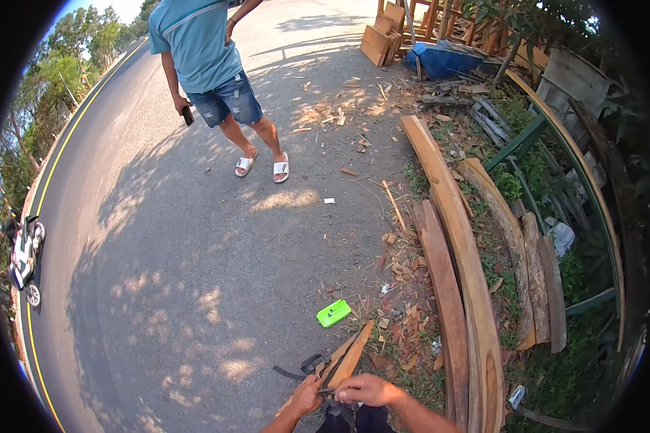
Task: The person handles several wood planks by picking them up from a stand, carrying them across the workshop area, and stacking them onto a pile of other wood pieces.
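My left hand point(306, 394) and my right hand point(364, 389) are close together at the bottom centre, in front of my dark-clothed legs. Between them runs a thin dark strap or cord point(333, 373), which the fingers of my left hand close around. My right hand's fingers are curled at a thin dark piece beside it; whether they pinch it is too small to tell. Just beyond the hands, pointed wooden pieces point(353, 358) lean up from the ground. A black strap with a buckle point(312, 363) lies at their left. A bright green plastic tray point(333, 314) with small dark items sits farther ahead.
Long wooden beams point(455, 233) lie along the right, with rough bark-edged boards point(501, 216) beyond them. A person in a blue shirt point(200, 51) stands ahead, holding a phone point(188, 115). Wood chips litter the ground. A motorcycle point(26, 257) is on the road at far left.
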Demonstrator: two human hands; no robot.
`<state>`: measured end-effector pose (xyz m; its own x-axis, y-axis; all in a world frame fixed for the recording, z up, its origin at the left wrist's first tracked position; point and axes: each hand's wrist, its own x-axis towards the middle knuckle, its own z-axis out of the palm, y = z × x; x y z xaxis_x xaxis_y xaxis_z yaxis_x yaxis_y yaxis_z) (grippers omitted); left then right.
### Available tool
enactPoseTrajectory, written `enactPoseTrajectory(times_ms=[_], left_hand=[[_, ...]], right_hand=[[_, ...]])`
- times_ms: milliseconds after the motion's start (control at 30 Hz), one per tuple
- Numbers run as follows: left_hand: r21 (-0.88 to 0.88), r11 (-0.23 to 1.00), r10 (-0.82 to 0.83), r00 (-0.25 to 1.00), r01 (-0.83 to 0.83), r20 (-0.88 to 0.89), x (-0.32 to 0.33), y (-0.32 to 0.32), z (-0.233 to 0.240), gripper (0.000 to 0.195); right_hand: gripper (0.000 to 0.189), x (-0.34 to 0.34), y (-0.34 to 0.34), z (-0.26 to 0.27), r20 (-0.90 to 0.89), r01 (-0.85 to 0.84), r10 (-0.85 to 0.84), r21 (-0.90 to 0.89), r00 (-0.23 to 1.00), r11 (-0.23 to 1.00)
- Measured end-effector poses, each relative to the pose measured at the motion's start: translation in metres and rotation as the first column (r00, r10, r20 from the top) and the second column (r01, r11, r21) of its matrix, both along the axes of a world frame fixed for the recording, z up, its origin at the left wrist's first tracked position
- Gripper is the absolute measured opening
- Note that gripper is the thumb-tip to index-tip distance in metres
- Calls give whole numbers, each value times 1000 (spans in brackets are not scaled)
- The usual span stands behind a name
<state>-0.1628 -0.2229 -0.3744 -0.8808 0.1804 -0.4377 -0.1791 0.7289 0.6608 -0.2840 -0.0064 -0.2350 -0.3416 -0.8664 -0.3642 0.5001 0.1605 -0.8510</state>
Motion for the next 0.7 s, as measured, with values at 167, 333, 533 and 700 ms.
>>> enactPoseTrajectory(times_ms=[167,333,533,700], left_hand=[[-15,993,114,992,-115,-55,19,18,12,46],[469,686,515,827,-556,226,-46,28,-11,42],[408,835,481,850,-369,-216,-40,20,-5,46],[142,930,353,932,-340,-79,-8,13,-10,57]], right_hand=[[23,-135,2,-9,502,949,-841,-313,202,40],[25,-35,-58,8,-335,238,-268,-129,903,963],[32,-114,-69,42,-813,340,-575,-567,-86,750],[35,-190,3,-51,-992,706,-127,-94,-6,702]])
